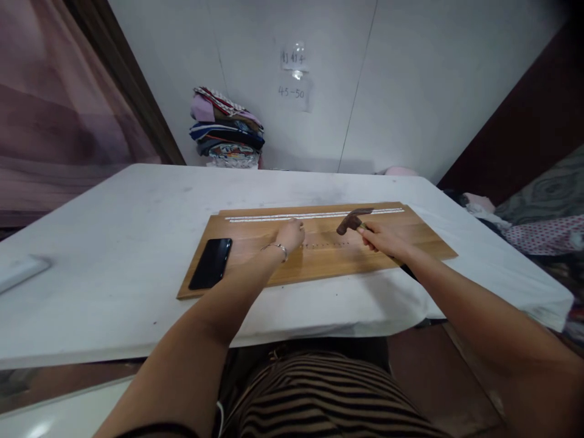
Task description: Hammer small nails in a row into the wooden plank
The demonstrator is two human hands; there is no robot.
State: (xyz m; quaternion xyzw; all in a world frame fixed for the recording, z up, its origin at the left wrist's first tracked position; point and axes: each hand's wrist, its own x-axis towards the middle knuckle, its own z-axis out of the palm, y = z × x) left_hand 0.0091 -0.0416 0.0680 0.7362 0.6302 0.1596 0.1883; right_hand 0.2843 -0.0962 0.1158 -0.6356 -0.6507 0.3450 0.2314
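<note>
White wall [410,79] at the back, two paper notes taped on it, upper note [294,59] with characters, lower note [292,92] reading 45-50. Stack of folded cloth [228,131] against the wall, left of the notes. Pink curtain [59,91] far left, heaped fabric [542,237] far right. White-covered table [114,243] fills the middle.

Wooden board [410,237] lies flat on the table, near edge toward the person. Two thin white strips [260,219] run side by side along its far part. Row of tiny dark points, look like nails [326,244], around mid-board between the two hands; too small to say how deep they sit. Black phone [210,263] lies on the board's left end.

Right hand [383,238] is wrapped round the handle of a hammer [349,224], gripping close below the head, thumb up along it. Head is over the board, striking face toward the left, claw toward the right; handle's dark end sticks out below the hand.

Left hand [289,236], bracelet [285,251] at the wrist, is over the board beside the left end of the nail row, near the strips. Fingers curled; can't tell if they pinch anything.
</note>
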